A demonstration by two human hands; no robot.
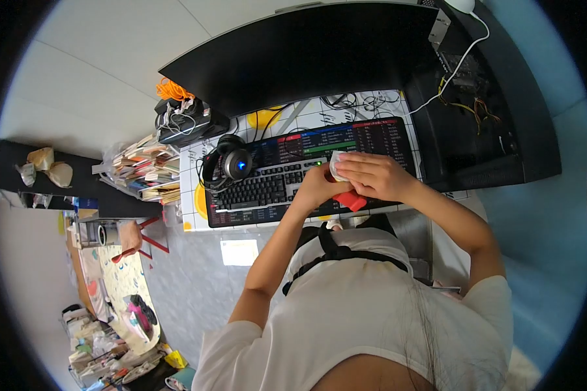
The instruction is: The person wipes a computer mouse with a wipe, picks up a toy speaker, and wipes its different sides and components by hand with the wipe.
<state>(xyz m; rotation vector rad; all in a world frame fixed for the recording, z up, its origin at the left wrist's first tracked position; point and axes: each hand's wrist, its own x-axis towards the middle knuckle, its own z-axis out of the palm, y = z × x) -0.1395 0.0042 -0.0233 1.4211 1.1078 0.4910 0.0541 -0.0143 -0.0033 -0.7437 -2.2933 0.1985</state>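
Note:
My left hand [316, 188] is closed around a red object [351, 200], which sticks out below the fingers; its kind is mostly hidden. My right hand [377, 176] is bent over the top of it, pressing a white tissue or cloth [336, 165] against it. Both hands meet above the right end of a black and grey keyboard [261, 187]. Under them lies a dark printed desk mat [385, 140]. Black headphones [235, 163] with a blue light rest at the keyboard's left end.
A wide black monitor [306, 55] spans the back of the desk. To the right stands an opened black computer case [489, 130] with loose wires. Stacked books [151, 171] and a black box [192, 120] with orange cord stand at the left. White paper [239, 252] lies below the desk edge.

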